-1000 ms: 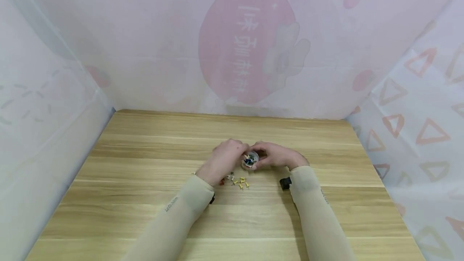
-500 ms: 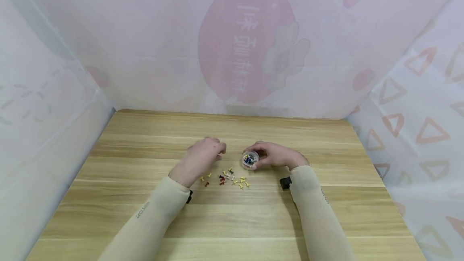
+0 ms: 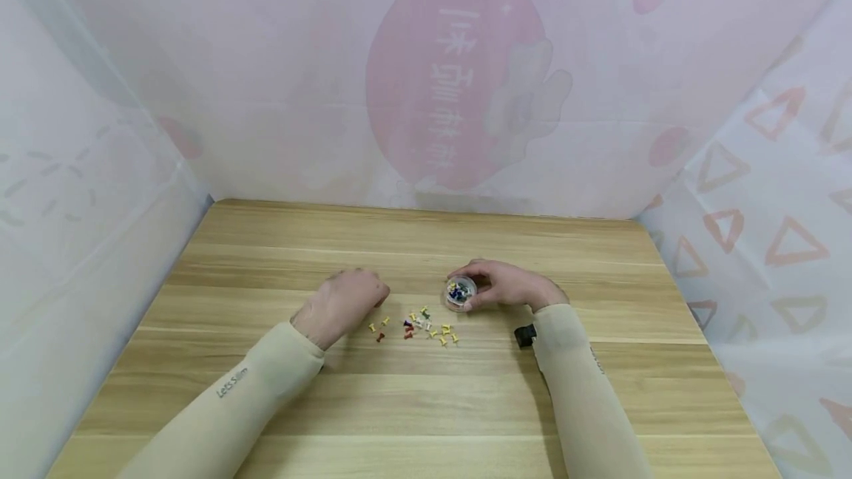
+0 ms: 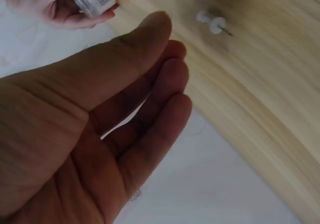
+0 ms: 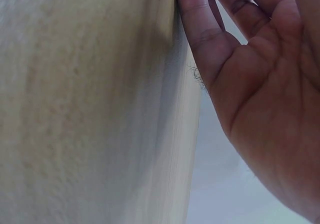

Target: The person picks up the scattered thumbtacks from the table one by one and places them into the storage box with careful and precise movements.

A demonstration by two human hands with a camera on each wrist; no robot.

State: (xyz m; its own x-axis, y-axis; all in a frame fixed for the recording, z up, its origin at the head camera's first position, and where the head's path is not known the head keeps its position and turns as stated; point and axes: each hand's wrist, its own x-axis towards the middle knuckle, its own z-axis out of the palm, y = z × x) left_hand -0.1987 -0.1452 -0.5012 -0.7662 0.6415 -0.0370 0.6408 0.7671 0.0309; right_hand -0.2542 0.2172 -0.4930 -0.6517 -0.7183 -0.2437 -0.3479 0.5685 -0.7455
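My right hand grips a small clear round tub that holds push pins in several colours. In the left wrist view the tub shows a red and white barcode label. Left of the tub, my left hand hovers over the table, its thumb and fingers loosely bent with nothing between them. A white push pin lies just past its fingertips. In the right wrist view only the palm and some fingers of my right hand show; the tub is out of sight there.
Loose push pins lie in front of the tub: yellow pins, red pins, a blue pin and a green pin. Farther left are a yellow pin and a red pin. The wooden table meets printed cloth walls behind and at both sides.
My left hand has moved away from the tub to the left and slightly down, uncovering the loose pins on the table. My right hand and the tub have stayed in place.
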